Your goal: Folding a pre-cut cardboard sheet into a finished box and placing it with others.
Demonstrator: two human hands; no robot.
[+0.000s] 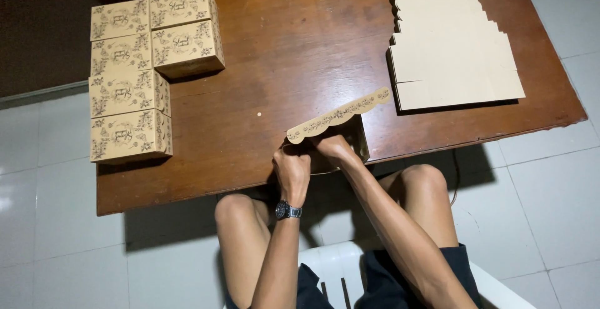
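A partly folded tan cardboard box (359, 137) with a scalloped, flower-printed flap (340, 115) stands at the near edge of the brown wooden table (300, 53). My left hand (292, 170), with a wristwatch on its wrist, grips the box's near left side. My right hand (334, 148) reaches inside the box under the raised flap, its fingers hidden. Both hands hold the box.
Several finished printed boxes (128, 93) sit in rows at the table's left. A stack of flat, unfolded cardboard blanks (447, 40) lies at the right. My bare knees and a white plastic chair (337, 265) are below, on a white tiled floor.
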